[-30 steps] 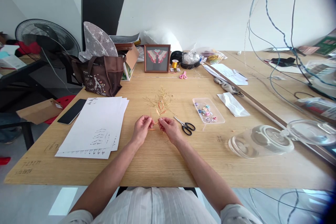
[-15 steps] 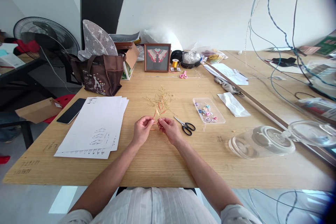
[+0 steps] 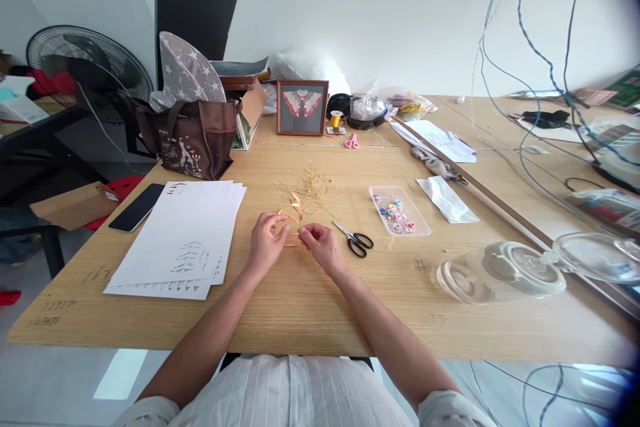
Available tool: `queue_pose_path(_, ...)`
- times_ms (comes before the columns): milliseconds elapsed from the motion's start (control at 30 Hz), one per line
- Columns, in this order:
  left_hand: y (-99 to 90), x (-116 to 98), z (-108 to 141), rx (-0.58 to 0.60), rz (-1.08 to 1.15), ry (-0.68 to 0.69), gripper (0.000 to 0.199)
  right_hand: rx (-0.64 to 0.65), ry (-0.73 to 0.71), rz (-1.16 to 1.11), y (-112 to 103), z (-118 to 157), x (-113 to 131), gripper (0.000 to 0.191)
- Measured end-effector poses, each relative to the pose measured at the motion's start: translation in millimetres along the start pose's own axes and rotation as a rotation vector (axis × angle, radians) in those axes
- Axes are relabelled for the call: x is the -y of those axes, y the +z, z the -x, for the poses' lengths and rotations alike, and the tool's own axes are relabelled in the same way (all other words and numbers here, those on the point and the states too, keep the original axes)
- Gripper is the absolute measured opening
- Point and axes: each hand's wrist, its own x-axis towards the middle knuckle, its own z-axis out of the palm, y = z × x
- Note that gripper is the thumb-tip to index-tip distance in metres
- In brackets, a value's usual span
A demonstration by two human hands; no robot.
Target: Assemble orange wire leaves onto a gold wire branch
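Head view: my right fingers (image 3: 311,235) pinch the base of the gold wire sprig (image 3: 306,195), whose long axis runs straight away from me; my left fingers (image 3: 274,224) stay half open just beside it.

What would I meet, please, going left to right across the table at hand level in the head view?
A black smartphone, stacked white paper sheets, the left hand, the right hand, black-handled scissors, a clear tray of small colored pieces, a clear plastic container.
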Motion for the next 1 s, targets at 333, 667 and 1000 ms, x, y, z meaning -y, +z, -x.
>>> queue_pose_path(333,14.3,-6,9,0.167,0.615,-0.359,0.023,0.039,-0.016,0.101,4,4,3,0.034)
queue_pose_path(667,14.3,-7,12,0.141,0.414,-0.158,0.017,0.054,0.127,-0.323,2,1,2,0.032)
queue_pose_path(1000,14.7,-11,13,0.152,0.364,-0.082,0.014,0.196,0.314,-0.635,-1,2,6,0.030)
